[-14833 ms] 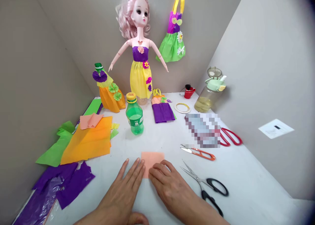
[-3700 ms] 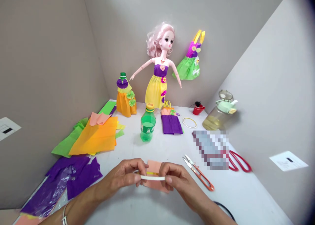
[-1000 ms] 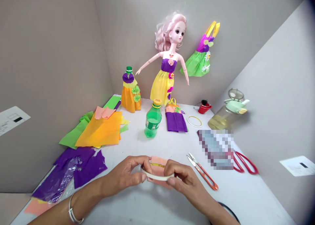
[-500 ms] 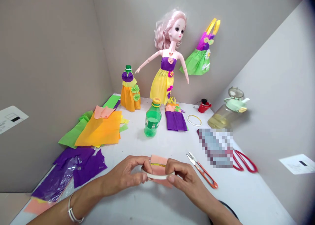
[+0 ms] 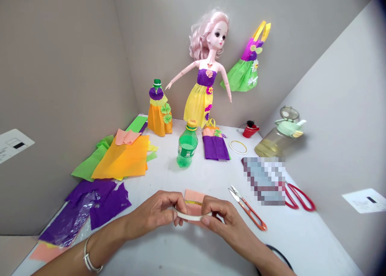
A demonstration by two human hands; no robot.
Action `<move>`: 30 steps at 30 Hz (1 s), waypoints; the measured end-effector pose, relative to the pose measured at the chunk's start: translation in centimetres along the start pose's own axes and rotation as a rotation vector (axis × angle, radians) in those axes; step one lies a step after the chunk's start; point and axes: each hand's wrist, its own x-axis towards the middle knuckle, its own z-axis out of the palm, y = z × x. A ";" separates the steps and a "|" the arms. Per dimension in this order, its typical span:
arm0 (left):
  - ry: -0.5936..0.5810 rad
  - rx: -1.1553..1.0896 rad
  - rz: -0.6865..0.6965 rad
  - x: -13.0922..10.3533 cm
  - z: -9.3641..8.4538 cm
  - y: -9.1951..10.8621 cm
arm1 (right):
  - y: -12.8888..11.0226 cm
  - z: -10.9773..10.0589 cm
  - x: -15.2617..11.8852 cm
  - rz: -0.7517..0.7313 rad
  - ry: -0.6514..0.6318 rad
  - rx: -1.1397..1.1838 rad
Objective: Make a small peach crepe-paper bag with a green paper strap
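Note:
A narrow roll of white tape (image 5: 191,217) with a yellow printed inner side is held up between my two hands. My left hand (image 5: 163,211) pinches its left side between thumb and curled fingers. The right side is gripped the same way by my right hand (image 5: 221,217). Beneath and behind the roll lies a piece of peach crepe paper (image 5: 194,195), partly covered by the hands. Orange-handled thread snips (image 5: 249,209) rest just right of my right hand. Beyond the hands stands a green plastic bottle (image 5: 187,149) with a yellow cap.
Orange crepe paper (image 5: 123,159) and purple crepe paper (image 5: 110,203) lie at left. At the back are a doll (image 5: 205,79), a paper-dressed bottle (image 5: 159,115) and a small purple paper dress (image 5: 215,147). Another tape ring (image 5: 238,153), red-handled scissors (image 5: 303,197) and a pitcher (image 5: 274,139) are right.
My fingers have shifted slightly on the tape roll, and its front edge tilts a little differently. Everything else on the table stays where it was.

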 end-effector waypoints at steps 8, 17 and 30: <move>-0.009 -0.085 0.024 0.2 -0.4 0.1 | 0.2 -0.3 -0.1 0.014 -0.020 0.041; 0.075 -0.007 -0.027 -0.1 0.0 0.9 | 0.3 -0.3 0.0 0.027 -0.029 0.016; 0.010 -0.080 0.012 0.0 -0.3 1.3 | 0.8 -0.6 0.1 0.013 -0.055 0.140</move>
